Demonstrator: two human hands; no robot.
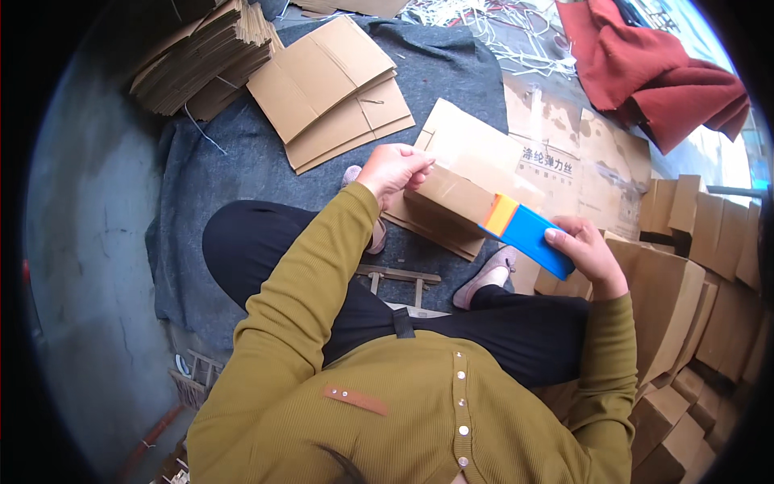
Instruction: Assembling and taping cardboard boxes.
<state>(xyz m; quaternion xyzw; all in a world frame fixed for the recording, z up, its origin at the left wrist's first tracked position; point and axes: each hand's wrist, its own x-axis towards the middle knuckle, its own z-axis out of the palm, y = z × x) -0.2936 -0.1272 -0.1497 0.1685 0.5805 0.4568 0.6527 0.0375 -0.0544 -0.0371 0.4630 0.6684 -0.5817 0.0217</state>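
A cardboard box [455,198] stands on the floor between my feet, its long closed side turned up toward me and a broad pale flap [463,133] spread out on its far side. My left hand [395,171] is at the box's left end, thumb and fingers pinched together; whatever is between them is too small to make out. My right hand [587,248] grips a blue tape dispenser [528,239] with an orange-yellow end. That end rests at or just above the right end of the box.
Flattened cartons [326,77] lie on a dark cloth [210,181], with a tall carton stack [205,60] behind. Folded boxes [661,298] crowd my right side. A red cloth [653,77], loose white straps [492,28] and a printed cardboard sheet [601,153] lie farther off.
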